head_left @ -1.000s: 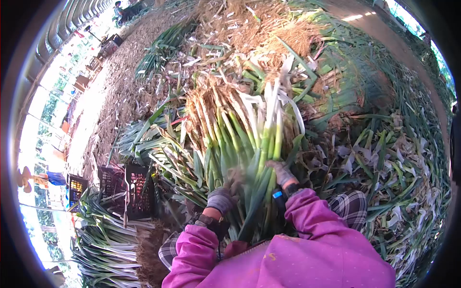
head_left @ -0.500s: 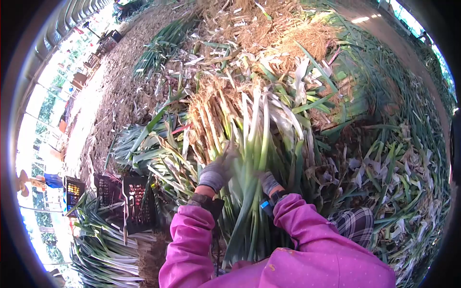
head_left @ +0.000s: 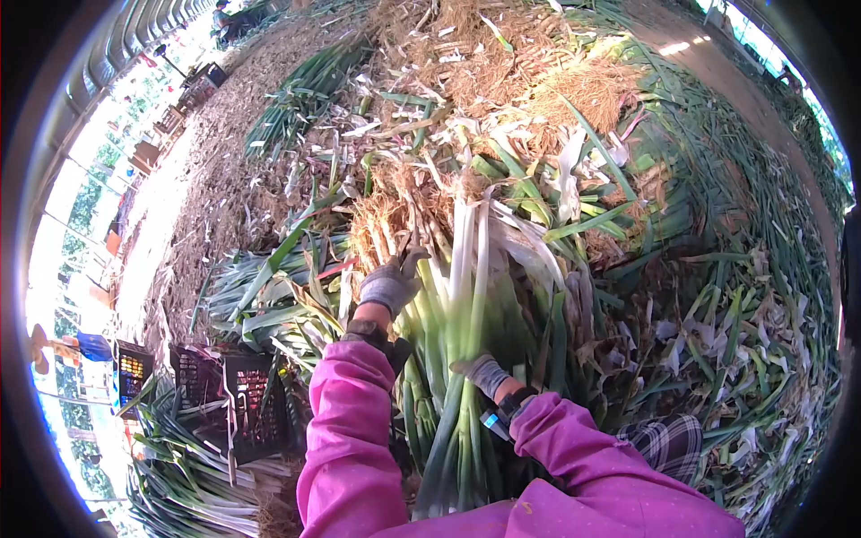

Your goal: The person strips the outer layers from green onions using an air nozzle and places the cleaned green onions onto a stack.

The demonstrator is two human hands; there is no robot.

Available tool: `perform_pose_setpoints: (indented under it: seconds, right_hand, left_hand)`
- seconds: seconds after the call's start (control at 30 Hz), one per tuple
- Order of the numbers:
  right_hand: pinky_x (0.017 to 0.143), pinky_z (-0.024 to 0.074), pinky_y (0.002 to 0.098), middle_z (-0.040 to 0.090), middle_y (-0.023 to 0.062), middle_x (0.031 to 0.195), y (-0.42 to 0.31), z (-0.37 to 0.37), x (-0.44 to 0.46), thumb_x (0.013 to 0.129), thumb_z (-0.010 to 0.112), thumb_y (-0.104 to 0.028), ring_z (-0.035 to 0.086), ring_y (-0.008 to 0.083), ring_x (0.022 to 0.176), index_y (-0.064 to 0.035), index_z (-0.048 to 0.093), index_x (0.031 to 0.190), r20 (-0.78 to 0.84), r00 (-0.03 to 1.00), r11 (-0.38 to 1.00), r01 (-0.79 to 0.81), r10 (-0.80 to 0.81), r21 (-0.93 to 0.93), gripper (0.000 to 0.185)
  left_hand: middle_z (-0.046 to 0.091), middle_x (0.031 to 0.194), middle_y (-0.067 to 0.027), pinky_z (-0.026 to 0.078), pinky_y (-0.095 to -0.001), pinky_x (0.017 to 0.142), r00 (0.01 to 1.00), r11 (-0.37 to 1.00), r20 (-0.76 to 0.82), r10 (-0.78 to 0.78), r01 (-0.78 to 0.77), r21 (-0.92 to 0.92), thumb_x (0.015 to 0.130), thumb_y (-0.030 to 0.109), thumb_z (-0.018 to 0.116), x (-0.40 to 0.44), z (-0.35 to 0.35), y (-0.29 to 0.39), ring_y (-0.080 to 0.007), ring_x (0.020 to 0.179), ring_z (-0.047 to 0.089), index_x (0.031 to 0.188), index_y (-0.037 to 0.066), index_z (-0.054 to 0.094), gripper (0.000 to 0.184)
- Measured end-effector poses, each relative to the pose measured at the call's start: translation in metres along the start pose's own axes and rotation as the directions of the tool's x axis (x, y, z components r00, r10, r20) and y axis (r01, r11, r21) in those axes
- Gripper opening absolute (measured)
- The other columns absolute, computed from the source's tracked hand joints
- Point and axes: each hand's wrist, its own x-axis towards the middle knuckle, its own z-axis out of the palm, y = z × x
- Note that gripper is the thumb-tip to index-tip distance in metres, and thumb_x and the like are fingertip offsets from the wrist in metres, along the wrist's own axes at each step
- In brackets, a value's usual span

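Several leeks (head_left: 465, 296) with white stems and green leaves lie in front of me, their root ends away from me. My right hand (head_left: 484, 372), in a grey glove, closes around their green part. Its thumb shows on top, while the other fingers are largely hidden. To the left, my left hand (head_left: 392, 285), gloved too, reaches over the uncleaned leeks (head_left: 375, 224) with brown, dry-skinned stems and stringy roots. Its fingers look spread, and I see nothing held in them. Below both hands the long green leaves (head_left: 444, 439) run toward my body.
Black plastic crates (head_left: 254, 394) stand at the left, with a pile of white-stemmed leeks (head_left: 202, 489) beside them. Trimmed roots (head_left: 583, 90) and peelings cover the ground ahead. Discarded leaves (head_left: 735, 332) heap up on the right. A green leek bundle (head_left: 314, 90) lies farther off.
My left hand has moved left and a little forward, away from the white leeks. My right hand has shifted toward my body and slightly left, along the leaves.
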Motion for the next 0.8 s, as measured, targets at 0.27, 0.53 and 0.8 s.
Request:
perform_pose_setpoints:
  seconds: [0.27, 0.53, 0.8]
  right_hand:
    - [0.079, 0.0458, 0.0324, 0.065, 0.0102, 0.091, 0.029, -0.005, 0.018, 0.069, 0.070, -0.034, 0.059, 0.0214, 0.084, -0.0035, 0.064, 0.094, 0.088, 0.996, 0.999, -0.003, 0.006, -0.034, 0.040]
    - [0.085, 0.0427, 0.0326, 0.066, 0.0093, 0.092, 0.001, -0.030, -0.041, 0.078, 0.058, -0.032, 0.061, 0.0209, 0.088, -0.0073, 0.067, 0.095, 0.150, 0.978, 0.984, 0.159, -0.146, -0.081, 0.031]
    - [0.083, 0.0442, 0.0317, 0.067, 0.0083, 0.088, 0.034, -0.049, -0.115, 0.081, 0.054, -0.022, 0.062, 0.0198, 0.087, -0.0079, 0.067, 0.092, 0.186, 0.944, 0.961, 0.277, -0.273, 0.004, 0.022]
  left_hand:
    - [0.054, 0.116, -0.0158, 0.049, -0.0426, 0.083, 0.981, 0.980, 0.192, 0.018, -0.055, 0.191, 0.085, 0.035, 0.043, -0.046, -0.022, 0.023, -0.0329, 0.098, 0.059, 0.128, 0.034, 0.035, 0.044]
    - [0.063, 0.093, -0.0186, 0.048, -0.0424, 0.076, 0.993, 0.989, 0.113, -0.020, 0.037, -0.145, 0.071, 0.040, 0.064, -0.179, 0.030, -0.002, -0.0351, 0.087, 0.061, 0.127, 0.019, 0.042, 0.063]
    - [0.058, 0.102, -0.0236, 0.045, -0.0413, 0.082, 0.972, 0.864, -0.014, -0.237, 0.204, -0.461, 0.069, 0.045, 0.068, -0.278, 0.105, -0.010, -0.0363, 0.099, 0.056, 0.122, 0.001, 0.044, 0.073]
